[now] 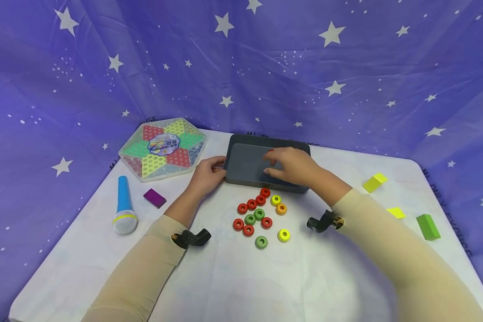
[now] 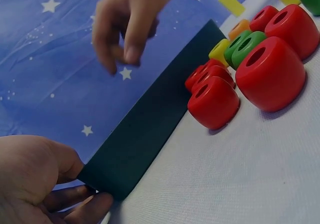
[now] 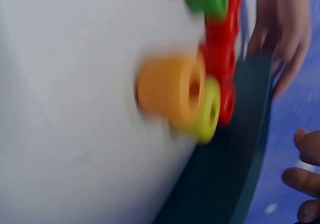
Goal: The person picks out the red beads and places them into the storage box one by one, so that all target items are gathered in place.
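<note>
Backdrop (image 1: 233,58): purple-blue cloth, white stars, behind table.
Table (image 1: 225,286): white cover, rounded corners.
Sleeves (image 1: 390,241): beige, both arms; black wrist mount on each.
Game board (image 1: 163,147): hexagonal, clear case, red/yellow/green star pattern, far left, near tray.
Tray (image 1: 245,163): dark grey, shallow, far middle of table, behind the rings.
Right hand (image 1: 291,165): above tray, fingers loosely bent, thumb apart from them, gap visible; nothing seen in grasp, right wrist view shows separated fingertips.
Left hand (image 1: 207,176): at tray's left end, thumb and fingers either side of the near-left corner, grasping it; lower fingers curled close under it in left wrist view.
Microphone (image 1: 124,208): toy, blue handle, silver head, yellow band, left side, head toward person.
Green block (image 1: 428,226): far right of table.
Yellow blocks (image 1: 374,182): two, right side, well apart from tray.
Purple block (image 1: 154,198): between microphone and left arm.
Rings: 13 loose on table, grouped in front of tray; seven red (image 1: 238,224), three green (image 1: 261,247), two yellow (image 1: 283,240), one orange (image 1: 281,213). Red ones line up toward tray's front wall.
Red patch (image 1: 271,150): by right hand's index finger; mostly hidden, can't tell what.
</note>
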`<state>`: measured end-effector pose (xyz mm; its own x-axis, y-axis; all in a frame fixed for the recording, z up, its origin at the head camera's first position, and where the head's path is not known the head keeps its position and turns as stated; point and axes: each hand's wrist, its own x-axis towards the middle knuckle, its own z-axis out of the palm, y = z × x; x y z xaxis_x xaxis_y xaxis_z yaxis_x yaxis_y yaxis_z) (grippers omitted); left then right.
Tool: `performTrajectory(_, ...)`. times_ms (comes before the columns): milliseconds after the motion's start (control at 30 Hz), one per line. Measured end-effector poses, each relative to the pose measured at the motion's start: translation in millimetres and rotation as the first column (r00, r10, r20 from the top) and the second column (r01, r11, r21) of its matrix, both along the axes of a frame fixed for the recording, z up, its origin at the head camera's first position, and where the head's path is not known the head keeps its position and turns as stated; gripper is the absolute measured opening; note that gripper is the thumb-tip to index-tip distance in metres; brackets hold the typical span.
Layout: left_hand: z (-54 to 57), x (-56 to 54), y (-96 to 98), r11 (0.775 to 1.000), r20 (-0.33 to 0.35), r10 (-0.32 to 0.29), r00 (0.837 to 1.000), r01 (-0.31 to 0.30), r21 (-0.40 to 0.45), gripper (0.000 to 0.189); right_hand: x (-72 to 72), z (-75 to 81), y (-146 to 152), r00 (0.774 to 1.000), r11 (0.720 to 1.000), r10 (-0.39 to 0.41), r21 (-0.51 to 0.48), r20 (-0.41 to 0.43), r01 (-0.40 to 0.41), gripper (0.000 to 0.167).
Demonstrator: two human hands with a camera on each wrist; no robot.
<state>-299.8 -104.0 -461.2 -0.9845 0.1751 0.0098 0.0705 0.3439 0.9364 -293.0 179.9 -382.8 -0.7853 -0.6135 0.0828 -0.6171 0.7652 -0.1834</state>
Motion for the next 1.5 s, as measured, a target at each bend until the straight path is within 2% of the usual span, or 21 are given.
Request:
performTrajectory(100,0.1,-0.8,0.4,1.000,-0.004,-0.002,1.000,0.002,0.003,0.050,23.6,2.9,-7,0.996,0.998,0.055,0.020,0.066,-0.056,0.035)
performTrajectory(233,0.2,-1.3,0.8,1.000,-0.011,-0.006,1.000,0.006,0.002,0.051,42.4,-2.2,-16,0.990,0.991,0.038,0.125,0.133,-0.055,0.031)
performTrajectory(533,-1.6,-0.7,3.8,1.000,-0.025,-0.001,1.000,0.000,-0.006,0.052,55.9,-13.1,-30,0.989,0.945,-0.095,0.323,0.109,0.055,0.023)
performTrajectory(667,-4.8,3.7,4.1,1.000,-0.022,0.000,1.000,-0.001,-0.020,0.052,63.1,-21.1,-36,0.988,0.912,-0.122,0.403,0.093,0.074,0.031)
performTrajectory(767,-9.7,9.5,2.9,0.999,-0.017,-0.002,1.000,0.002,-0.037,0.053,69.0,-28.8,-38,0.988,0.907,-0.127,0.413,0.092,0.078,0.037)
performTrajectory(800,-11.2,10.9,2.4,0.999,-0.018,-0.003,1.000,0.002,-0.041,0.053,70.6,-30.1,-38,0.987,0.910,-0.132,0.405,0.091,0.084,0.034)
performTrajectory(933,-13.1,12.6,0.0,0.998,-0.033,0.002,0.999,-0.004,-0.061,0.052,73.0,-25.7,-38,0.983,0.941,-0.151,0.320,0.103,0.111,0.025)
performTrajectory(1067,-9.3,8.5,-0.7,0.998,-0.060,-0.001,0.998,-0.003,-0.066,0.052,64.9,-9.0,-33,0.973,0.974,-0.163,0.185,0.162,0.132,0.028)
performTrajectory(1133,-5.9,5.5,-0.4,0.998,-0.074,-0.003,0.997,-0.002,-0.067,0.052,55.4,-0.2,-29,0.971,0.982,-0.161,0.125,0.177,0.140,0.029)
performTrajectory(1233,-1.0,1.9,0.0,0.998,-0.085,-0.005,0.996,-0.001,-0.063,0.052,35.8,8.7,-23,0.974,0.986,-0.164,0.064,0.156,0.156,0.026)
performTrajectory(1333,1.3,0.6,-0.4,0.998,-0.080,-0.003,0.997,-0.002,-0.066,0.052,13.8,9.1,-20,0.976,0.983,-0.180,0.047,0.119,0.176,0.020)
performTrajectory(1500,0.9,1.1,1.6,0.998,-0.057,-0.002,0.998,-0.002,-0.063,0.052,-11.7,1.8,-22,0.957,0.974,-0.223,0.071,0.184,0.213,0.023)
